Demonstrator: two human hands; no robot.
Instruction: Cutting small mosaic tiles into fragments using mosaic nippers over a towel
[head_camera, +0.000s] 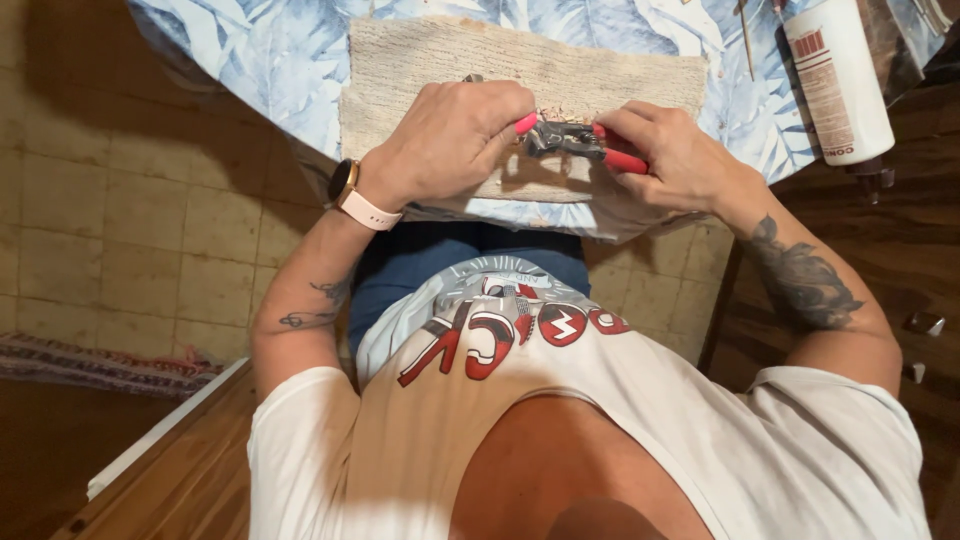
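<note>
Spread over the blue leaf-patterned tablecloth (260, 60), a beige towel (420, 60) is lying under both hands. On it, pliers with red handles (600, 148) are being held: the right hand (680, 155) is clamping its fingers around the handles while the left hand (450, 135) is pinching at the grey metal jaws. Well off to the right, a white bottle (838, 75) is lying near the table's edge.

A floor of pale square tiles (130, 230) is seen at nine o'clock. A striped rug (100, 365) lies at eight o'clock. Dark wooden furniture (890, 230) is seen at three o'clock.
</note>
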